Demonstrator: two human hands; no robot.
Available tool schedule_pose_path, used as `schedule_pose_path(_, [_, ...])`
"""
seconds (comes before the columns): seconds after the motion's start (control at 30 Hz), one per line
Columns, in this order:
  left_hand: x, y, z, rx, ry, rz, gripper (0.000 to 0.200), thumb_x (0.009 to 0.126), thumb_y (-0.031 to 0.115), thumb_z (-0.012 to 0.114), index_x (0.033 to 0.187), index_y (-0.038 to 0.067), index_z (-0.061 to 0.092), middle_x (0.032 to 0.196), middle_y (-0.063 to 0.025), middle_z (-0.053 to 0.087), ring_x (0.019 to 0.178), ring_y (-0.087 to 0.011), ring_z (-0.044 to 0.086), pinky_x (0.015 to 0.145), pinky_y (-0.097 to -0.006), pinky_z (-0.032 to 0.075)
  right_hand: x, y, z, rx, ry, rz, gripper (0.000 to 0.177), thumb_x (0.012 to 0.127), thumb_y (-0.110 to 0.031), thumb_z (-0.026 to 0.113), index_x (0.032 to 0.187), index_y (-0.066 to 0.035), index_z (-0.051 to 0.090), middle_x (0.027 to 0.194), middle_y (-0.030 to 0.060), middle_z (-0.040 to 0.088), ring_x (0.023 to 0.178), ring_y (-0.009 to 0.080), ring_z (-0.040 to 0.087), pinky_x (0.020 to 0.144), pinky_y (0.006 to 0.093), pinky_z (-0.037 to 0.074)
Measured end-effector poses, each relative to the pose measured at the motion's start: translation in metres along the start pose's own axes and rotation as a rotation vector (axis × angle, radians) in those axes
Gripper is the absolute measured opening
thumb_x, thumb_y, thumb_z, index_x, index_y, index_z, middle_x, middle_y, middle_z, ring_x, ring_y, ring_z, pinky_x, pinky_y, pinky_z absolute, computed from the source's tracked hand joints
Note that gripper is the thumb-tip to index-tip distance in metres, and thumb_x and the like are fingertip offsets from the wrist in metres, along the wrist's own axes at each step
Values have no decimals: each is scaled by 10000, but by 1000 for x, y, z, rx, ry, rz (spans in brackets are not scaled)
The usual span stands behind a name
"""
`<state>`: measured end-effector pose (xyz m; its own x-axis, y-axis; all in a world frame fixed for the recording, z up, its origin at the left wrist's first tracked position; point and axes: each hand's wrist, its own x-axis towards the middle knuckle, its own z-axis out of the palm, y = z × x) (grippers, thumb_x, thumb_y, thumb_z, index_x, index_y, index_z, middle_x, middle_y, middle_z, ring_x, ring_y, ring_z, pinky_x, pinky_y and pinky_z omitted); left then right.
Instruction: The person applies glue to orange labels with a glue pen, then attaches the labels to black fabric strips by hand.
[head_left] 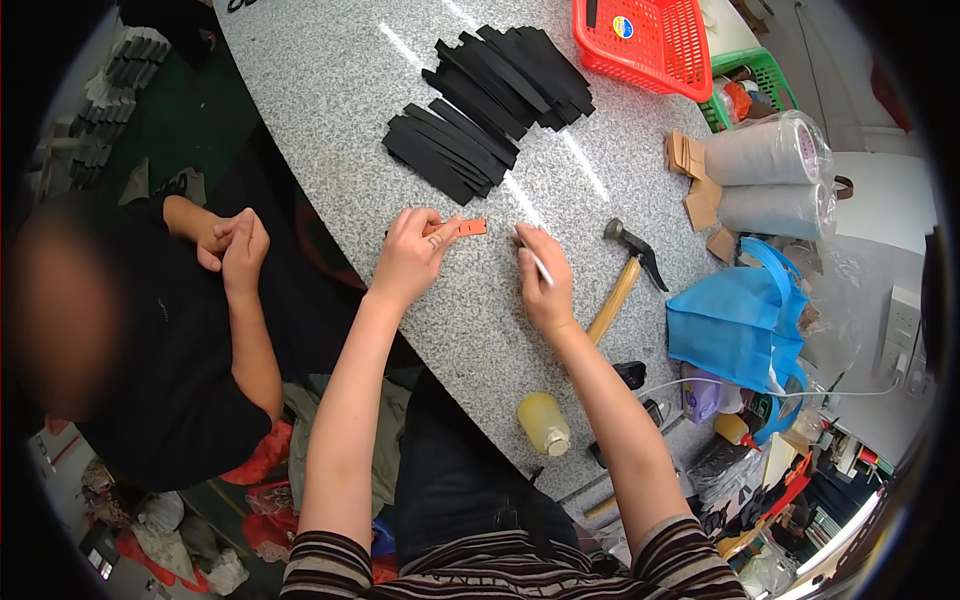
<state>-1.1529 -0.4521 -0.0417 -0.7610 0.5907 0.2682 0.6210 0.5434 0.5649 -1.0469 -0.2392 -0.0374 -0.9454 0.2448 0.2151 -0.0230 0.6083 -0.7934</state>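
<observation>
Orange strip (pixel 474 227) sits just over the worktop (pixel 335 130), pinched in the left hand's (pixel 408 255) grip; the right hand's (pixel 546 282) grip closes around a white pen (pixel 543 269). From where I stand, a loose pinch could let the strip skid. Nearest, a yellowish bottle (pixel 543 422) seems part full; the right forearm might knock it. I can't tell what the blue bag (pixel 722 312) carries. Farther, the red basket (pixel 650 76) holds something dark, the green basket (pixel 782 84) mixed oddments.

no readable text, round sticker (pixel 623 27) included
</observation>
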Motion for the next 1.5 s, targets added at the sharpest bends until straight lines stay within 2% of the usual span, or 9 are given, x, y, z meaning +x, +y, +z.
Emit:
schedule_pose_path(0.17, [1, 0, -3, -3, -8, 10, 349, 922, 137, 740, 1261, 214, 753, 1007, -60, 598, 921, -262, 583, 820, -390, 527, 26, -21, 10, 410, 65, 376, 183, 1038, -154, 618, 1125, -9, 686, 911, 108, 743, 852, 166, 705, 768, 311, 544])
schedule_pose_path(0.2, [1, 0, -3, -3, -10, 10, 347, 919, 129, 740, 1256, 211, 756, 1008, -59, 598, 922, -261, 584, 821, -388, 528, 32, -24, 17, 464, 119, 318, 163, 1036, -147, 625, 1019, -5, 703, 856, 88, 734, 772, 119, 684, 692, 296, 539])
schedule_pose_path(0.53, [3, -5, -2, -39, 3, 43, 343, 904, 91, 749, 1230, 194, 771, 1002, -71, 615, 880, -243, 587, 789, -372, 543, 43, -33, 38, 99, -44, 111, 101, 972, -125, 688, 952, -29, 710, 841, 128, 694, 746, 294, 675, 685, 368, 538])
schedule_pose_path(0.63, [4, -6, -1, -39, 11, 60, 338, 897, 93, 755, 1221, 189, 774, 995, -66, 617, 877, -241, 586, 789, -373, 541, 46, -21, 48, 185, 19, 47, 117, 1003, -131, 677, 981, -22, 713, 829, 97, 712, 691, 170, 656, 633, 315, 513])
schedule_pose_path(0.73, [3, -7, -2, -43, 0, 48, 354, 883, 72, 749, 1216, 187, 776, 997, -54, 609, 906, -244, 584, 821, -371, 537, 43, -24, 43, 65, -7, -85, 109, 1000, -116, 677, 966, -18, 711, 827, 105, 709, 692, 178, 656, 633, 319, 517])
schedule_pose_path(0.93, [4, -7, -3, -72, -13, 26, 342, 874, 71, 752, 1199, 175, 779, 999, -53, 604, 919, -251, 584, 830, -370, 536, 48, -25, 48, 183, -13, 3, 97, 992, -103, 680, 951, -18, 704, 841, 105, 706, 697, 193, 660, 636, 309, 515])
schedule_pose_path(1.03, [4, -6, -3, -86, -7, 16, 317, 877, 79, 755, 1180, 164, 784, 996, -57, 603, 915, -253, 585, 821, -372, 535, 48, -32, 49, 158, -57, 5, 103, 960, -102, 689, 909, -13, 683, 853, 138, 691, 774, 330, 668, 704, 394, 541])
schedule_pose_path(1.33, [5, -5, -3, -88, 3, 11, 277, 891, 99, 762, 1162, 148, 790, 1006, -68, 600, 898, -245, 582, 802, -365, 537, 47, -34, 47, 97, -28, -98, 80, 946, -98, 698, 913, -27, 685, 862, 128, 693, 780, 332, 664, 706, 402, 541])
schedule_pose_path(1.5, [3, -6, -3, -57, 18, 70, 356, 880, 86, 768, 1229, 158, 758, 1004, -63, 605, 902, -251, 590, 796, -374, 533, 33, -31, 36, 162, -31, 107, 77, 981, -95, 673, 975, -25, 705, 869, 127, 703, 785, 288, 681, 718, 364, 542])
